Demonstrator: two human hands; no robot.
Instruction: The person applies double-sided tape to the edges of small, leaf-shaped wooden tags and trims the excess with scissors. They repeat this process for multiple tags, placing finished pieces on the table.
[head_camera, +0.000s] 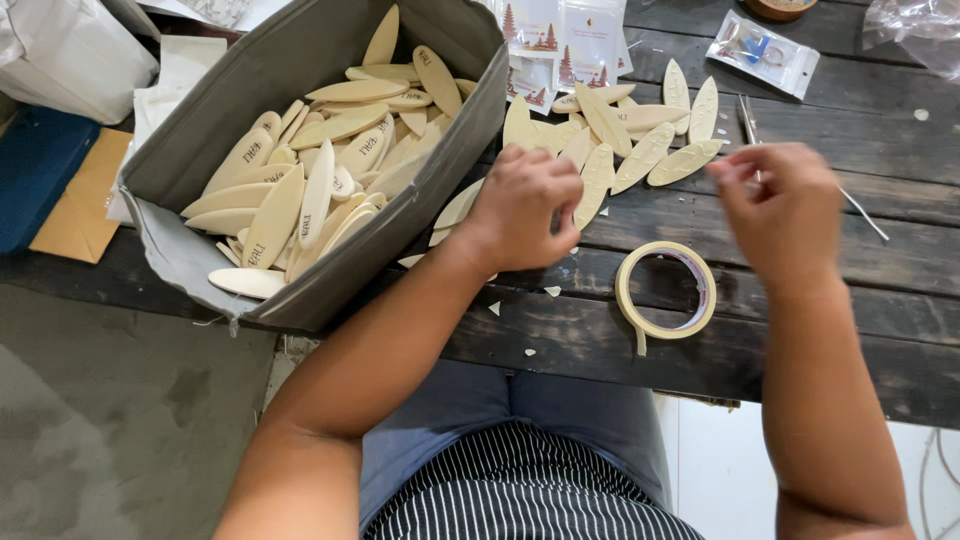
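My left hand (522, 208) rests on the dark plank table (860, 270), fingers curled down onto a pale leaf-shaped wooden piece (597, 180) at the edge of a loose pile of such pieces (645, 130). My right hand (785, 212) hovers to the right with fingers and thumb pinched together. Nothing shows between them. A roll of cream masking tape (666, 290) lies flat on the table between and just below the two hands. A thin metal rod (862, 212) runs behind my right hand.
A grey fabric box (300, 60) full of the same wooden pieces stands at the left, overhanging the table edge. Small clear packets (763, 52) and printed cards (560, 40) lie at the back. Small pale scraps (494, 308) dot the near planks.
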